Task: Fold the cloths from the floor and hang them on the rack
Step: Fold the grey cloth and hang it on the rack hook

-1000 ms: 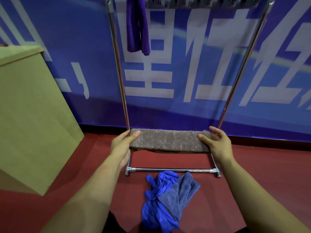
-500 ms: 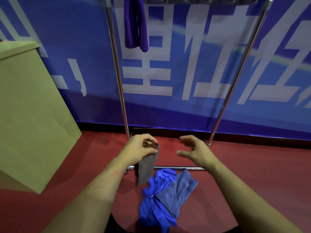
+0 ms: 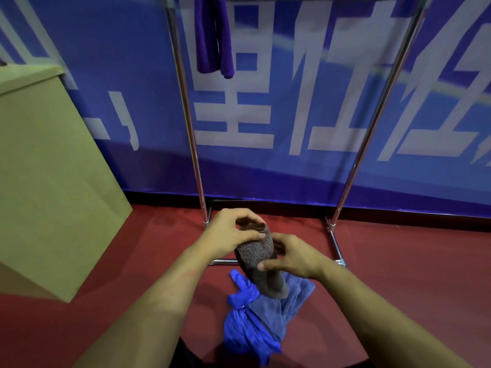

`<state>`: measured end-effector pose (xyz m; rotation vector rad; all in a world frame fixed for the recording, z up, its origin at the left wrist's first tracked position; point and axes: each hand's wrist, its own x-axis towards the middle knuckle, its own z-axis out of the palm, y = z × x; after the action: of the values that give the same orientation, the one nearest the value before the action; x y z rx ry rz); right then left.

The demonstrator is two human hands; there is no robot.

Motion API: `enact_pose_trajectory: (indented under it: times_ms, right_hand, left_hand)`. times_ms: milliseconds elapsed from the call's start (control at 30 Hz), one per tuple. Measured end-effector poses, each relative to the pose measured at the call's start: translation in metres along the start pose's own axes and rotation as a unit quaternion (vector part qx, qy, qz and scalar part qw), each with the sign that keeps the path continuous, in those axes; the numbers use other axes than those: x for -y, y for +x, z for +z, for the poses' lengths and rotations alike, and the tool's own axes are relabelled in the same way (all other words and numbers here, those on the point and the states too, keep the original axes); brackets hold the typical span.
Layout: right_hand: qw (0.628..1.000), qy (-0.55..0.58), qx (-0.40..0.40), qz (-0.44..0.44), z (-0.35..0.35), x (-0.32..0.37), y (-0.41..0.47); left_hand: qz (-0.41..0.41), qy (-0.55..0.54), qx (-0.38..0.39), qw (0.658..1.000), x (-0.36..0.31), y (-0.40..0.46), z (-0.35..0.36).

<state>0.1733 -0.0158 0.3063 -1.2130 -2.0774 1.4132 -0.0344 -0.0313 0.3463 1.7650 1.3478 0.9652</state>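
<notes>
The folded cloth (image 3: 256, 254) is mottled grey-brown. On the dark red floor (image 3: 398, 274) lie a bright blue cloth (image 3: 244, 330) and a slate-blue cloth (image 3: 281, 306). A purple cloth (image 3: 214, 35) hangs from the chrome rack (image 3: 191, 134). The banner (image 3: 79, 49) is blue with white characters; the box (image 3: 47, 168) is olive-tan.

The brown cloth (image 3: 256, 252) looked fuzzy terry, the rack (image 3: 191, 134) was shiny chrome metal, and the cardboard box (image 3: 47, 166) looked matt.

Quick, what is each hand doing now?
Left hand: closed on the top of the folded brown cloth.
Right hand: holding the same brown cloth at its side, thumb in front.
</notes>
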Motion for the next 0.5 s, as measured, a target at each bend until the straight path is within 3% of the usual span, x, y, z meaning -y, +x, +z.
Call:
enact_pose_trajectory:
  times_ms: [367,500]
  right_hand:
    - [0.996,0.032,0.066,0.043,-0.001,0.009,-0.004]
    - [0.994,0.092,0.044,0.041,-0.003,0.013,-0.005]
  left_hand:
    - [-0.024,-0.091,-0.112,0.989,0.002,0.001,-0.011]
    - [-0.038,-0.115,-0.142,0.982,0.005,0.002,-0.014]
